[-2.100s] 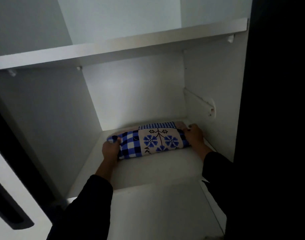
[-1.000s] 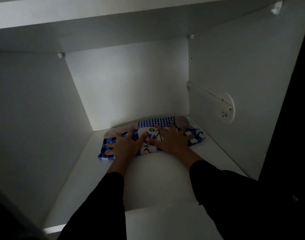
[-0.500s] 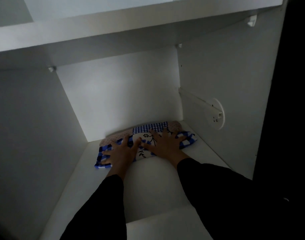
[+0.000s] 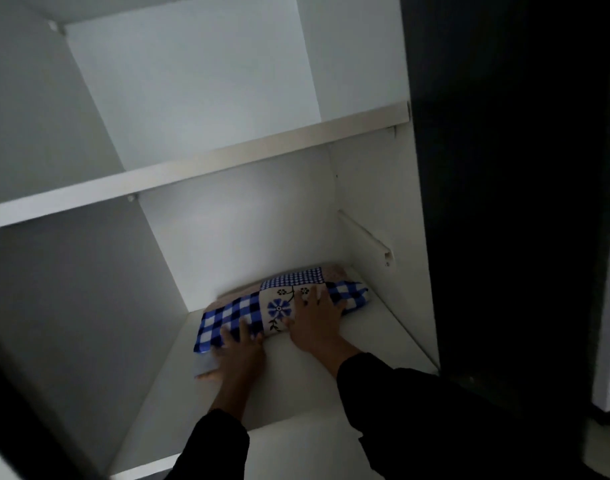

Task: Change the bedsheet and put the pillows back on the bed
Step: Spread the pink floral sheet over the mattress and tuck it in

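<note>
A folded bedsheet (image 4: 243, 311) with blue-and-white checks and blue flowers lies at the back of a white wardrobe shelf (image 4: 331, 382). My right hand (image 4: 315, 322) lies flat on the sheet's right half with its fingers spread. At the sheet's front left corner my left hand (image 4: 239, 353) has straight fingers resting on the fabric's edge. Both forearms are in dark sleeves. The light is dim.
A second white shelf board (image 4: 199, 171) runs above, with bare space over it. White side walls close the compartment; a rail (image 4: 364, 237) is fixed to the right wall. A dark door panel (image 4: 504, 202) stands at the right.
My left hand has slid back from the top of the sheet to its front left corner. The right hand stays flat on the sheet. The camera has pulled back and tilted up.
</note>
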